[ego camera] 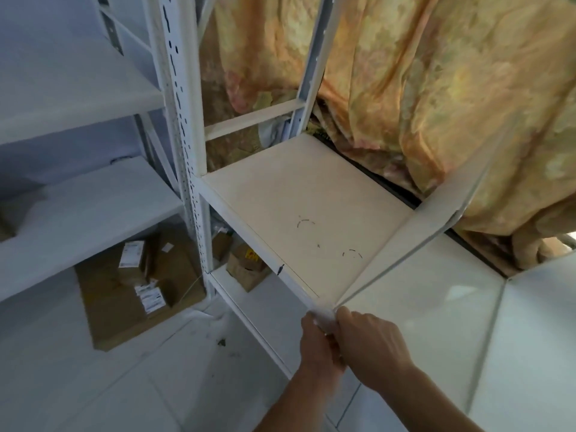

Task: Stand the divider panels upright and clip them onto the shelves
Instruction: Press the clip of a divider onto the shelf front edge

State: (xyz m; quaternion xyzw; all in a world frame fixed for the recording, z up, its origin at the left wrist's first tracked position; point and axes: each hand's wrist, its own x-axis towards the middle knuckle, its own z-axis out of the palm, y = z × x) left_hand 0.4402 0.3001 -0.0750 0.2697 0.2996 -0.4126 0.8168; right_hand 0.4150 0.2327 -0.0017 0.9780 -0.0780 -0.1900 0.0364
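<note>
**Divider's front end being pinched onto the shelf lip**

White racking fills the view, with a floral curtain (436, 88) hanging behind and cardboard boxes (140, 285) on the floor below. A cream shelf (280, 207) holds one divider panel (414, 232), standing upright across it from back to front. At the shelf's front edge, the left hand (318, 341) and right hand (371, 347) both close narrowly around the panel's front clip end. If the pressure lands off-centre, the clip may miss the lip and the panel could lean.
</note>
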